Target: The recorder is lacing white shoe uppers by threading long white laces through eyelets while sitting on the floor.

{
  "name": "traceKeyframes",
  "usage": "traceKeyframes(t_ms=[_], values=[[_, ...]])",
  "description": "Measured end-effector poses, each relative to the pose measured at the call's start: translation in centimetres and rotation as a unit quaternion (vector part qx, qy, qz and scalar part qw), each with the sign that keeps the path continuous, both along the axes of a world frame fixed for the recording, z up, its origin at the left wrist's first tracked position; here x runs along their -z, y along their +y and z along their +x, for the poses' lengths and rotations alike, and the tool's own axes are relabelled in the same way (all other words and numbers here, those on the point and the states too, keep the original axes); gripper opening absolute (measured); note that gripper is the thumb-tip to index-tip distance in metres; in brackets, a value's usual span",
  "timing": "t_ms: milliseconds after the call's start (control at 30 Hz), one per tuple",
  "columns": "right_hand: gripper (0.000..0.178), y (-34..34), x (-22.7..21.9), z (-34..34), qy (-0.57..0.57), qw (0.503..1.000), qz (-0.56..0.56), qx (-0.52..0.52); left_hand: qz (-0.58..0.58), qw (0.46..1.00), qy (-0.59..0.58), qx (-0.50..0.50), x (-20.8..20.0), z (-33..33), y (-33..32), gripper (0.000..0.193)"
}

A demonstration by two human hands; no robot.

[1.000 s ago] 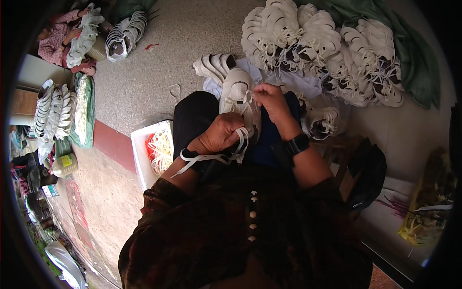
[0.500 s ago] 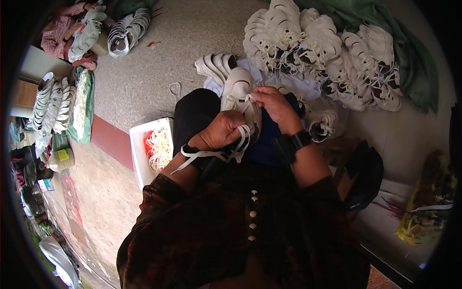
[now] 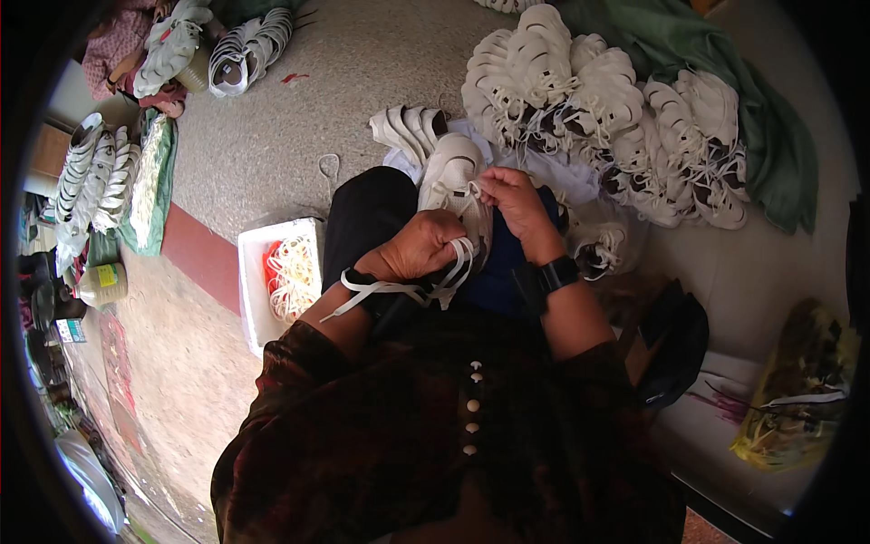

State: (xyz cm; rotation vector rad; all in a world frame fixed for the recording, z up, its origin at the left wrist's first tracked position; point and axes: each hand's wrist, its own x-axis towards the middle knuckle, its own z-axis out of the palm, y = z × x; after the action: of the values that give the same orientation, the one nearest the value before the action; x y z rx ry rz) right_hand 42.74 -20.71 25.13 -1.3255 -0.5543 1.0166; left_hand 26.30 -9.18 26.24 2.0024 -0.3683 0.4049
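A white shoe [image 3: 453, 163] rests on my lap, its toe pointing away from me. Closed round a white shoelace [image 3: 396, 287], my left hand [image 3: 419, 247] lies over the near part of the shoe. Loops of the lace hang from this hand, and its loose end trails left across my wrist. My right hand [image 3: 515, 201] pinches a part of the lace at the shoe's right side, near the lowest eyelets. The fingertips of the left hand are partly hidden.
A white box [image 3: 255, 272] of pale laces stands left of my knee. Nested shoe uppers [image 3: 410, 130] lie just beyond the shoe. Piled white shoes [image 3: 562, 82] fill the far right beside green cloth [image 3: 761, 136]. Another person [image 3: 113, 54] sits far left.
My hands keep nearly the same hold on the lace and shoe; the right hand shifts very slightly. The whole view has moved a little.
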Motion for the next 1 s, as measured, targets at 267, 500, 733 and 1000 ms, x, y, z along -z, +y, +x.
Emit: traceKeyframes(t_ms=[267,500,733,1000], values=[[0.009,-0.1,0.4,0.1,-0.037,0.999,0.014,-0.015,0.01,1.0,-0.014,-0.01,0.0,0.0,-0.1,0.029],[0.008,0.4,0.2,-0.5,-0.036,0.997,0.03,0.061,0.012,1.0,-0.005,-0.02,0.6,0.0,0.0,0.015],[0.011,0.4,0.4,-0.6,-0.014,0.995,0.033,0.09,0.022,1.0,-0.006,-0.018,0.8,0.0,0.1,0.026],[0.016,0.1,0.5,-0.2,0.098,0.99,0.073,0.063,0.015,1.0,0.008,-0.02,0.0,-0.2,0.1,0.01]])
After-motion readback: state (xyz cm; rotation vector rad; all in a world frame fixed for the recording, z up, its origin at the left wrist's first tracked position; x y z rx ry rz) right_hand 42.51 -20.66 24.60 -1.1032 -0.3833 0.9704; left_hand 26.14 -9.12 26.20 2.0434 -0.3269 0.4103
